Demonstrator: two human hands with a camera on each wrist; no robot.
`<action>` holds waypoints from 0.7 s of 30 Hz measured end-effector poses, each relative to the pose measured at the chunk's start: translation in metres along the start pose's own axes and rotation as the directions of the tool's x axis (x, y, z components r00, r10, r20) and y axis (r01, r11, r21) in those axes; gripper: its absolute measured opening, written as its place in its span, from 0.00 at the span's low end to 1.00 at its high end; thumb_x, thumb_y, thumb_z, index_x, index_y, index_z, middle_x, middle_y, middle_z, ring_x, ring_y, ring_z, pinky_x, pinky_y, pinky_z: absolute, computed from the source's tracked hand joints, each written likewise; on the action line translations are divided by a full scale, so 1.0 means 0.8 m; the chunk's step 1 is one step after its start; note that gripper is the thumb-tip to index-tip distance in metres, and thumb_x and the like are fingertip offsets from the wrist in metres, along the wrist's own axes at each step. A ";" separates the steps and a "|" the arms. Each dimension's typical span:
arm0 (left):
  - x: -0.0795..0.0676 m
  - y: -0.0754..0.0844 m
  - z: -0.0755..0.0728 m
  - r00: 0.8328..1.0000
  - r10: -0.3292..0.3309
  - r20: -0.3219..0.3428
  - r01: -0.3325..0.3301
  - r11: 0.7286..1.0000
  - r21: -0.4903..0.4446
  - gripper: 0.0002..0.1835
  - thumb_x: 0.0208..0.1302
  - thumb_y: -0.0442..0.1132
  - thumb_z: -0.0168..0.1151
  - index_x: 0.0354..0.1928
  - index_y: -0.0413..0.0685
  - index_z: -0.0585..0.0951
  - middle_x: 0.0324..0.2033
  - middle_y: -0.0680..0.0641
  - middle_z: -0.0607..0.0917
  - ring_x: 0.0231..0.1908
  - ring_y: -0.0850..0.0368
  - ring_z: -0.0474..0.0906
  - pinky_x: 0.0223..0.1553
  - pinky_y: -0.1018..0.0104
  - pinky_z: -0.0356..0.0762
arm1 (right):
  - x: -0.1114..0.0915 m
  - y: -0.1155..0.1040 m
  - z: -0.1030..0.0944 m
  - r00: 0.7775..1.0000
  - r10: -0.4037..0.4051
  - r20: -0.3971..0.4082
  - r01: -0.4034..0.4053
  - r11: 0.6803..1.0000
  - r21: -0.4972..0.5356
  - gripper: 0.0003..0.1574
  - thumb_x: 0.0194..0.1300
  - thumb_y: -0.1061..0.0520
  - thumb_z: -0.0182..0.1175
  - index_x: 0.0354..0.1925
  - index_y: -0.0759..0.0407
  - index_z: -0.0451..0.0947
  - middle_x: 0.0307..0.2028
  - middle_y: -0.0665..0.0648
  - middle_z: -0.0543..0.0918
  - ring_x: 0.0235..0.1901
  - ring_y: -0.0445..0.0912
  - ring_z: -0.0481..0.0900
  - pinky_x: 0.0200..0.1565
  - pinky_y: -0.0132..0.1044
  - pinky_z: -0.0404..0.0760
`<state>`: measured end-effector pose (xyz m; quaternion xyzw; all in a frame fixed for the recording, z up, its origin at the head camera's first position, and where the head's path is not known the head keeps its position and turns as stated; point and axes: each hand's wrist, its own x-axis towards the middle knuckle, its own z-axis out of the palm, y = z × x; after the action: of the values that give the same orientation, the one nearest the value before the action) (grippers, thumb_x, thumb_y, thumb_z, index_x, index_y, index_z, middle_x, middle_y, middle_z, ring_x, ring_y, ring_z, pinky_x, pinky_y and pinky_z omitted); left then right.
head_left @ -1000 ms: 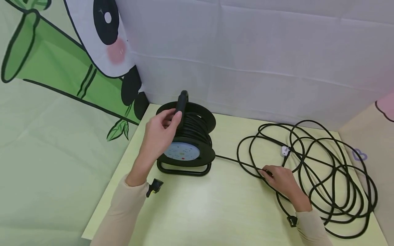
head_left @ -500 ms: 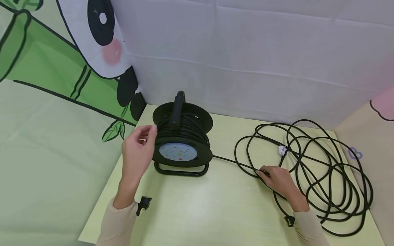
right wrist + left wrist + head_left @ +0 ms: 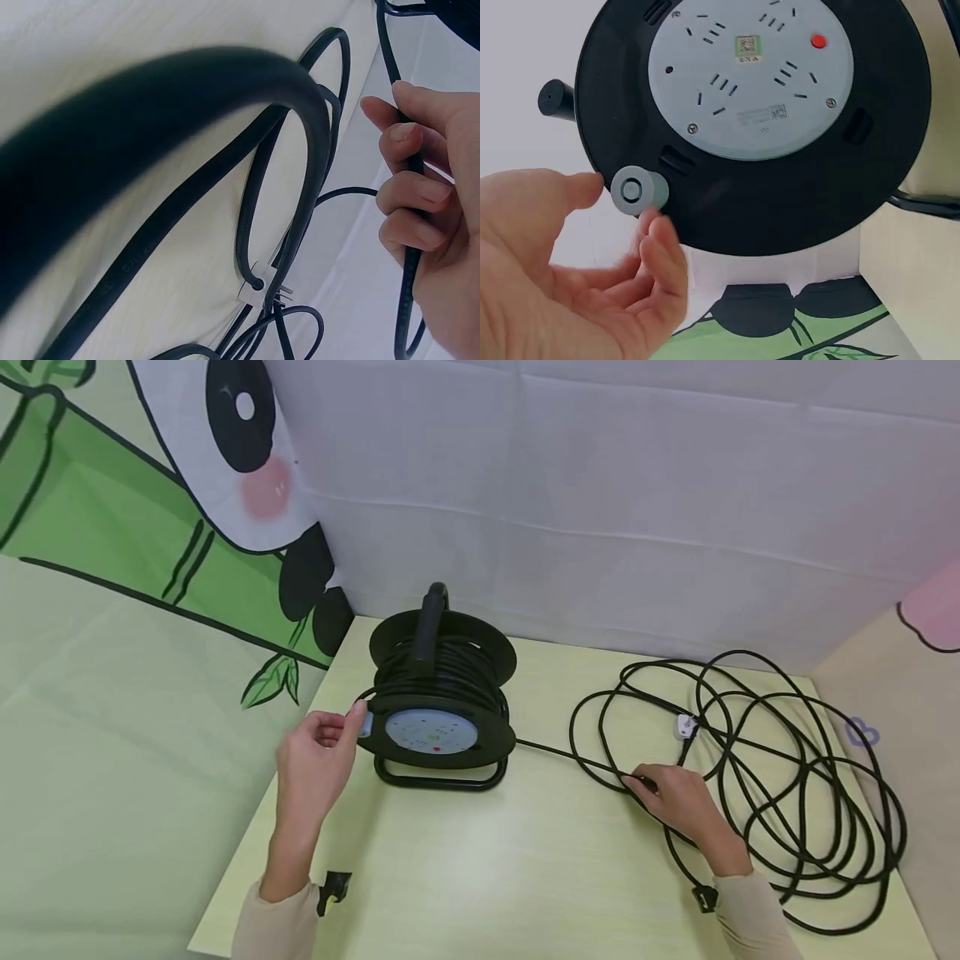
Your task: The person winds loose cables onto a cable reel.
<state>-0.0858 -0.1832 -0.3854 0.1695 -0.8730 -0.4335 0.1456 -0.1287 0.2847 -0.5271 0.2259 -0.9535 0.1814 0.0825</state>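
A black cable reel (image 3: 495, 739) with a pale blue socket panel (image 3: 431, 731) stands at the table's left, black cable (image 3: 465, 672) wound on its drum. My left hand (image 3: 315, 764) is at the reel's left rim, beside a grey knob (image 3: 634, 189). In the left wrist view, thumb and fingers stand around this knob; whether the fingertips touch it is unclear. My right hand (image 3: 678, 797) grips the loose black cable (image 3: 409, 292) that runs from the reel, fingers curled round it in the right wrist view.
Loose loops of cable (image 3: 806, 768) spread over the right of the table (image 3: 480, 877). Among them lies a white plug (image 3: 686, 727). The reel's carrying handle (image 3: 429, 631) rises at its top. A fabric backdrop (image 3: 570, 527) hangs behind.
My left hand has moved from beside the reel's carrying handle down and left to the knob. My right hand keeps its hold on the cable. The view has shifted slightly.
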 end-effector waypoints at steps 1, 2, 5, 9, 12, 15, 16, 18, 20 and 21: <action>-0.001 -0.002 0.001 1.000 -0.003 0.023 0.003 1.000 0.012 0.30 0.60 0.65 0.56 0.36 0.40 0.80 0.28 0.44 0.82 0.29 0.54 0.76 0.30 0.69 0.72 | -0.001 0.001 0.000 1.000 0.002 0.001 -0.002 1.000 0.001 0.05 0.60 0.50 0.66 0.28 0.46 0.82 0.20 0.39 0.77 0.15 0.33 0.63 0.18 0.30 0.62; -0.001 -0.004 0.002 0.999 -0.004 0.045 0.003 1.000 0.017 0.31 0.60 0.65 0.56 0.34 0.40 0.81 0.27 0.45 0.83 0.28 0.54 0.77 0.29 0.68 0.73 | -0.001 0.001 0.000 1.000 0.002 0.002 -0.002 1.000 -0.002 0.05 0.60 0.50 0.66 0.28 0.46 0.81 0.20 0.39 0.77 0.15 0.33 0.63 0.18 0.30 0.62; -0.003 -0.007 0.006 0.995 0.012 0.101 -0.012 1.000 0.004 0.30 0.63 0.64 0.53 0.33 0.41 0.82 0.24 0.47 0.84 0.27 0.54 0.79 0.29 0.66 0.73 | -0.002 0.004 0.000 1.000 -0.003 0.001 0.003 1.000 0.000 0.05 0.60 0.50 0.66 0.28 0.46 0.82 0.21 0.40 0.78 0.16 0.32 0.64 0.19 0.30 0.64; -0.001 -0.012 0.011 0.990 0.055 0.133 -0.048 0.998 -0.051 0.28 0.67 0.61 0.50 0.34 0.41 0.82 0.24 0.47 0.84 0.26 0.55 0.79 0.27 0.68 0.73 | -0.003 0.005 0.001 1.000 -0.012 -0.006 0.012 1.000 0.000 0.05 0.60 0.50 0.66 0.28 0.46 0.81 0.20 0.40 0.77 0.15 0.33 0.65 0.18 0.30 0.64; 0.001 -0.013 0.014 0.989 0.058 0.137 -0.045 0.995 -0.093 0.27 0.68 0.59 0.50 0.34 0.41 0.82 0.25 0.46 0.84 0.25 0.57 0.78 0.25 0.71 0.75 | -0.005 0.006 0.000 1.000 -0.010 -0.003 0.010 1.000 0.007 0.05 0.60 0.50 0.66 0.29 0.47 0.82 0.20 0.40 0.77 0.15 0.32 0.64 0.18 0.29 0.63; 0.002 -0.014 0.016 0.990 0.051 0.131 -0.033 0.990 -0.136 0.25 0.68 0.57 0.52 0.35 0.39 0.82 0.26 0.44 0.84 0.25 0.59 0.78 0.26 0.72 0.77 | -0.010 0.009 -0.002 1.000 0.000 0.012 0.000 1.000 0.014 0.05 0.61 0.50 0.65 0.30 0.47 0.82 0.19 0.39 0.76 0.15 0.32 0.63 0.18 0.29 0.62; 0.002 -0.014 0.017 0.991 0.049 0.128 -0.030 0.989 -0.148 0.25 0.68 0.56 0.52 0.35 0.38 0.82 0.27 0.42 0.84 0.25 0.59 0.78 0.26 0.73 0.77 | -0.011 0.010 -0.002 1.000 0.006 0.020 -0.007 1.000 0.020 0.05 0.61 0.50 0.65 0.30 0.48 0.82 0.19 0.39 0.76 0.15 0.32 0.63 0.18 0.29 0.62; 0.002 -0.014 0.018 0.991 0.046 0.123 -0.025 0.986 -0.166 0.25 0.68 0.55 0.53 0.35 0.37 0.82 0.28 0.40 0.84 0.25 0.59 0.79 0.26 0.73 0.77 | -0.014 0.013 -0.003 0.999 0.019 0.034 -0.020 0.999 0.026 0.05 0.61 0.50 0.65 0.30 0.48 0.83 0.18 0.39 0.75 0.14 0.33 0.63 0.18 0.30 0.62; 0.002 -0.013 0.019 0.992 0.042 0.120 -0.020 0.984 -0.179 0.25 0.68 0.55 0.53 0.36 0.37 0.82 0.29 0.38 0.84 0.25 0.60 0.78 0.26 0.73 0.77 | -0.017 0.015 -0.004 0.998 0.033 0.046 -0.034 0.999 0.027 0.05 0.62 0.50 0.64 0.31 0.48 0.83 0.20 0.40 0.77 0.15 0.33 0.64 0.19 0.30 0.63; 0.002 -0.013 0.020 0.992 0.037 0.118 -0.015 0.983 -0.183 0.24 0.68 0.55 0.54 0.36 0.37 0.82 0.29 0.38 0.84 0.25 0.60 0.78 0.26 0.73 0.77 | -0.019 0.016 -0.004 0.998 0.036 0.051 -0.038 0.999 0.028 0.06 0.62 0.50 0.64 0.31 0.48 0.83 0.21 0.40 0.78 0.16 0.33 0.65 0.19 0.30 0.64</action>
<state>-0.0915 -0.1784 -0.4026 0.1173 -0.8392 -0.5189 0.1130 -0.1213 0.3028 -0.5316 0.2139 -0.9566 0.1909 0.0516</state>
